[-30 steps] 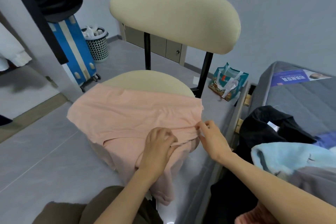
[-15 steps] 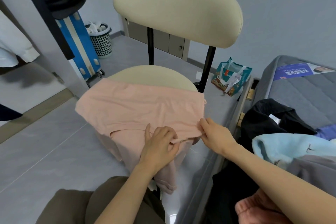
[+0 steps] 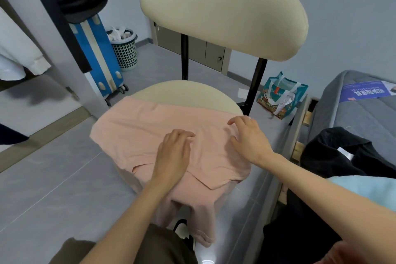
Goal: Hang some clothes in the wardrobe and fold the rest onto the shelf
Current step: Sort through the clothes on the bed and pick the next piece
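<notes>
A pink garment (image 3: 137, 135) lies partly folded across the seat of a cream chair (image 3: 186, 94), with one part hanging off the front edge. My left hand (image 3: 173, 154) rests flat on the middle of the cloth, fingers relaxed. My right hand (image 3: 248, 137) lies on the cloth's right side near the seat edge, fingers spread and slightly bent. Neither hand grips the fabric. On the bed at the right lie a black garment (image 3: 334, 156) and a light blue one (image 3: 368, 188).
The wardrobe's open side (image 3: 42, 28) stands at the left, with white clothing (image 3: 15, 53) hanging inside. A blue suitcase (image 3: 100, 58) and a laundry basket (image 3: 124, 49) stand behind it. A teal bag (image 3: 280, 98) sits on the floor by the grey bed (image 3: 360, 113).
Both hands have let go of the pinched front edge of the pink garment and moved up onto its top surface, lying flat on it.
</notes>
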Action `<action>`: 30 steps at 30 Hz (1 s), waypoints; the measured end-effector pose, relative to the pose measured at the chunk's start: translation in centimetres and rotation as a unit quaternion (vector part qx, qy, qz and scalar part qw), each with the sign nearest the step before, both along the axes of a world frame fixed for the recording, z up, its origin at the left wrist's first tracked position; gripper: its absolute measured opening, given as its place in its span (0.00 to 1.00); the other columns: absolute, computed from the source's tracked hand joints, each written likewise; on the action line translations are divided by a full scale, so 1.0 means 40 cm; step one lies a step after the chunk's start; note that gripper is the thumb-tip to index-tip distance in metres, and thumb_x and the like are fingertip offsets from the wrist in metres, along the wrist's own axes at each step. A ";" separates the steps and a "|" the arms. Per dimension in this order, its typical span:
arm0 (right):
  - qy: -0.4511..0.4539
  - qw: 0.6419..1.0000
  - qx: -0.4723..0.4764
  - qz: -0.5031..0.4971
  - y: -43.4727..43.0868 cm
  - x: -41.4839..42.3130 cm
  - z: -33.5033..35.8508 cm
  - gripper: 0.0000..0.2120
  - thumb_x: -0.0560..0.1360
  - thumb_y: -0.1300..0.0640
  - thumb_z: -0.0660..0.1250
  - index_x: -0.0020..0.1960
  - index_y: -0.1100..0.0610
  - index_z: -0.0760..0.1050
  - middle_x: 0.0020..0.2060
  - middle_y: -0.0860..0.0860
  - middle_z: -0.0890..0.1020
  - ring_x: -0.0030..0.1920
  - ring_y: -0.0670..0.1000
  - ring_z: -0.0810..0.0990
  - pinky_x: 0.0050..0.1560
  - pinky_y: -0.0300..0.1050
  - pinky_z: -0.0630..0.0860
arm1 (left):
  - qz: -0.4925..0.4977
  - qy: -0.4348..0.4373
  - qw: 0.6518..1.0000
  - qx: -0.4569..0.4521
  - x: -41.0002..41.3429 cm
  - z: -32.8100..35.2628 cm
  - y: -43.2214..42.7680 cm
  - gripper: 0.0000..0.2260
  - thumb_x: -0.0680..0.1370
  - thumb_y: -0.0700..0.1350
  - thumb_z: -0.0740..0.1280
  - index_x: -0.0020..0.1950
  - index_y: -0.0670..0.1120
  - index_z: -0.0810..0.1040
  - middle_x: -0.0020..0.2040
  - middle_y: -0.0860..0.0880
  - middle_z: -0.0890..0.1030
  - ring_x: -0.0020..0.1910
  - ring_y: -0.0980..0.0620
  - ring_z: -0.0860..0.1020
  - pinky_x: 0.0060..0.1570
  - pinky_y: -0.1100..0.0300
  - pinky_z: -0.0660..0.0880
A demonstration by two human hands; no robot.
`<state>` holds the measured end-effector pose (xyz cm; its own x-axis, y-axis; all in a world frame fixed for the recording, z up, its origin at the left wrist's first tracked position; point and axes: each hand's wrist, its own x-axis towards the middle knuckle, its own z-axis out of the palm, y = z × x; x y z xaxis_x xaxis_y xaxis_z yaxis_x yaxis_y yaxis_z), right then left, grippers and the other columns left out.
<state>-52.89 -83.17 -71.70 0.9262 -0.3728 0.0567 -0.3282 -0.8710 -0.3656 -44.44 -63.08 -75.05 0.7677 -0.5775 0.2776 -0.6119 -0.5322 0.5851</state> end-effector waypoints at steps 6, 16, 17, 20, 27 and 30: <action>0.087 0.993 0.077 -0.001 -0.030 0.146 -0.028 0.24 0.79 0.65 0.57 0.74 0.59 0.59 0.71 0.59 0.62 0.65 0.63 0.71 0.65 0.53 0.67 | -0.007 -0.013 0.977 0.214 0.210 0.015 -0.007 0.24 0.82 0.38 0.52 0.78 0.51 0.57 0.77 0.50 0.60 0.71 0.47 0.62 0.66 0.52 0.64; 0.120 0.973 0.164 -0.106 -0.082 0.253 -0.073 0.16 0.80 0.54 0.61 0.66 0.57 0.65 0.56 0.54 0.60 0.24 0.53 0.78 0.47 0.47 0.81 | 0.006 0.037 0.910 0.413 0.450 0.036 -0.062 0.33 0.78 0.35 0.59 0.78 0.54 0.51 0.72 0.44 0.58 0.67 0.41 0.64 0.61 0.49 0.68; 0.115 0.973 0.168 -0.108 -0.083 0.253 -0.074 0.14 0.80 0.54 0.60 0.64 0.57 0.66 0.54 0.54 0.59 0.26 0.55 0.80 0.46 0.49 0.81 | 0.007 0.040 0.910 0.412 0.458 0.033 -0.061 0.31 0.78 0.36 0.58 0.77 0.54 0.53 0.70 0.44 0.59 0.65 0.41 0.66 0.60 0.49 0.68; 0.100 0.979 0.156 -0.088 -0.074 0.253 -0.066 0.08 0.81 0.57 0.59 0.58 0.58 0.67 0.54 0.55 0.62 0.32 0.62 0.81 0.40 0.53 0.82 | 0.020 0.037 0.915 0.402 0.465 0.026 -0.047 0.24 0.80 0.38 0.58 0.73 0.53 0.59 0.64 0.44 0.63 0.59 0.42 0.69 0.53 0.50 0.70; 0.037 0.994 0.089 -0.054 -0.065 0.268 -0.026 0.05 0.78 0.66 0.56 0.50 0.58 0.63 0.49 0.64 0.78 0.47 0.63 0.77 0.52 0.55 0.74 | 0.043 -0.024 0.903 0.426 0.468 0.061 0.029 0.09 0.82 0.42 0.57 0.61 0.46 0.64 0.59 0.44 0.68 0.50 0.44 0.72 0.46 0.51 0.71; 0.032 0.991 0.112 -0.065 -0.063 0.300 0.012 0.09 0.75 0.70 0.55 0.51 0.58 0.63 0.51 0.64 0.78 0.51 0.62 0.77 0.54 0.52 0.73 | 0.071 -0.047 0.901 0.426 0.459 0.091 0.051 0.18 0.77 0.36 0.62 0.65 0.44 0.61 0.59 0.42 0.70 0.56 0.43 0.73 0.48 0.53 0.71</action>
